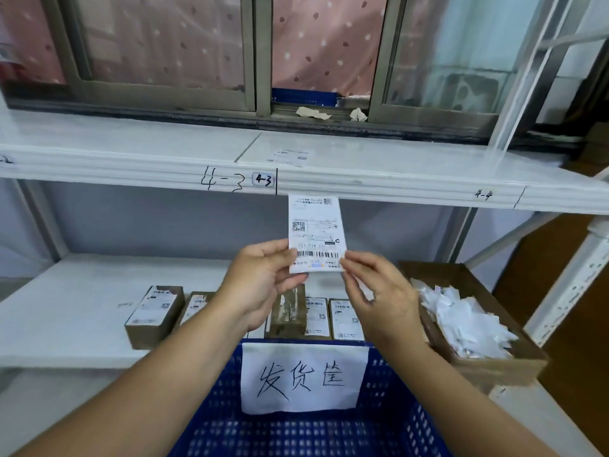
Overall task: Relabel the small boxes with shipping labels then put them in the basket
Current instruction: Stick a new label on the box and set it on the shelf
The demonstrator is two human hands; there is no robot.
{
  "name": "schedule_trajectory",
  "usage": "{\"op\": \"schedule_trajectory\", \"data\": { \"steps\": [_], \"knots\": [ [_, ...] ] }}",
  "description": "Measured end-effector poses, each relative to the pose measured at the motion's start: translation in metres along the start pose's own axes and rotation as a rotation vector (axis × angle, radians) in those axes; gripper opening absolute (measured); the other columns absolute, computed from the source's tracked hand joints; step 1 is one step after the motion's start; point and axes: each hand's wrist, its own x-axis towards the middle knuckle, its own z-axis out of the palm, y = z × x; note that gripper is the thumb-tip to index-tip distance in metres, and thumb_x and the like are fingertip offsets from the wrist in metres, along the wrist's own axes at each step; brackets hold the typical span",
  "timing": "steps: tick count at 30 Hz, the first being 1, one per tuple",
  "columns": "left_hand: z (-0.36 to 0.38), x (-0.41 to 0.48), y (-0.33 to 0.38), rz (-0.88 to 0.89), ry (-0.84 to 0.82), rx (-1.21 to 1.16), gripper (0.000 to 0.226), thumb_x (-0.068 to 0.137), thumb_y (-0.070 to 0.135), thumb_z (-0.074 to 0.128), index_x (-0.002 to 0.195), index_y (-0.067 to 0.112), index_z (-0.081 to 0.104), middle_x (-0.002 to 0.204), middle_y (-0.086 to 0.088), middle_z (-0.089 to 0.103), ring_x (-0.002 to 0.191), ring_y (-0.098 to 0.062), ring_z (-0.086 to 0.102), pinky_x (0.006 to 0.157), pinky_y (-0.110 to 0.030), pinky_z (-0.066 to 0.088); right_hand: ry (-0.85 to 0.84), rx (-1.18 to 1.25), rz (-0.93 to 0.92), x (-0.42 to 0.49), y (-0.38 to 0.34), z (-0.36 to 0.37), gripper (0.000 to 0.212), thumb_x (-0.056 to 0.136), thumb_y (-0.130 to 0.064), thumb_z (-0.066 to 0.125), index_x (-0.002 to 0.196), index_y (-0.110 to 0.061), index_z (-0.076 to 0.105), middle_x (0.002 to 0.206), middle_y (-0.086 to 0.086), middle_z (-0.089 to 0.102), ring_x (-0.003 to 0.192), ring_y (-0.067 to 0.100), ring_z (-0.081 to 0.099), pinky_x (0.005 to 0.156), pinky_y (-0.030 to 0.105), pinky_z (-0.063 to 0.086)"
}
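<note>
I hold a white shipping label upright in front of the shelf. My left hand pinches its lower left corner and my right hand pinches its lower right corner. Below my hands, several small brown boxes stand in a row on the white shelf: one at the left, one partly behind my left wrist, a taped one, and two with labels on top. The blue plastic basket with a handwritten paper sign sits in front of them, nearest me.
A cardboard tray full of white paper scraps sits on the shelf at the right. Another label sheet lies on the upper shelf, which is marked 4-3 and 4-4. A window with pink curtains is behind.
</note>
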Motion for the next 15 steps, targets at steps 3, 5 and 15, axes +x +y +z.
{"op": "schedule_trajectory", "data": {
  "steps": [3, 5, 15],
  "knots": [
    [-0.014, -0.008, -0.029, -0.104, 0.014, 0.051, 0.018, 0.094, -0.002, 0.050, 0.092, 0.007, 0.065, 0.081, -0.005, 0.074, 0.070, -0.012, 0.071, 0.061, -0.021, 0.058, -0.226, 0.234, 0.275, -0.034, -0.001, -0.009, 0.023, 0.087, -0.008, 0.069, 0.106, -0.021, 0.073, 0.113, -0.006, 0.064, 0.100, -0.007, 0.059, 0.091, 0.007, 0.046],
    [-0.024, -0.015, -0.051, -0.165, 0.019, 0.064, 0.018, 0.094, -0.002, 0.050, 0.094, 0.007, 0.066, 0.087, -0.007, 0.075, 0.073, -0.014, 0.072, 0.060, -0.020, 0.057, -0.369, 0.491, 0.696, -0.052, -0.007, -0.016, 0.024, 0.092, -0.013, 0.065, 0.102, -0.034, 0.067, 0.109, -0.012, 0.067, 0.095, -0.003, 0.066, 0.083, 0.018, 0.055],
    [-0.051, -0.041, -0.130, -0.389, 0.036, 0.090, 0.017, 0.093, -0.002, 0.052, 0.105, 0.002, 0.063, 0.100, -0.012, 0.073, 0.084, -0.018, 0.072, 0.068, -0.023, 0.058, -0.484, 0.857, 1.381, -0.113, -0.007, -0.022, 0.017, 0.097, -0.013, 0.056, 0.096, -0.007, 0.072, 0.092, 0.008, 0.076, 0.085, 0.023, 0.073, 0.070, 0.024, 0.057]
  ]
}}
